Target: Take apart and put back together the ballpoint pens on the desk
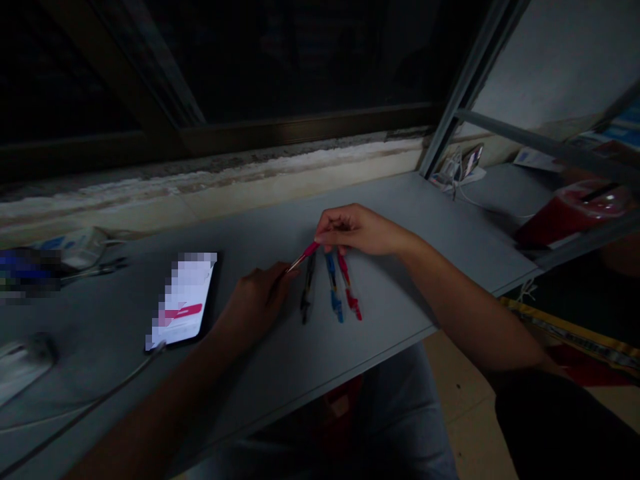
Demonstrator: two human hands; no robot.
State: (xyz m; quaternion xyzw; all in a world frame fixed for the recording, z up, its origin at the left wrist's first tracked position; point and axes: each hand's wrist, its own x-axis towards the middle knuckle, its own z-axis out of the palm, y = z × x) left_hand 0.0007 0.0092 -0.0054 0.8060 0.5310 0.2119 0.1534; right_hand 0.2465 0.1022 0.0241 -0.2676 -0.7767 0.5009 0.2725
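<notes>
My right hand [356, 231] pinches the red end of a slim red pen [303, 258] above a grey desktop [425, 247]. My left hand [254, 300] is curled around the pen's other end, and its tip is hidden in my fingers. Beneath my right hand, three pens lie side by side and slightly slanted: a black pen [308, 291], a blue pen [334, 288] and a red-trimmed pen [349, 287]. My right fingers are just above their upper ends. A smartphone [183, 300] with a lit, pixelated screen lies left of my left hand.
A cable runs across the desk's near left corner. Blurred items and a white box [75, 247] sit at the far left. A cup of red drink [573, 213] stands beyond a metal shelf upright [470, 87] at right. A dark window [300, 60] lines the back.
</notes>
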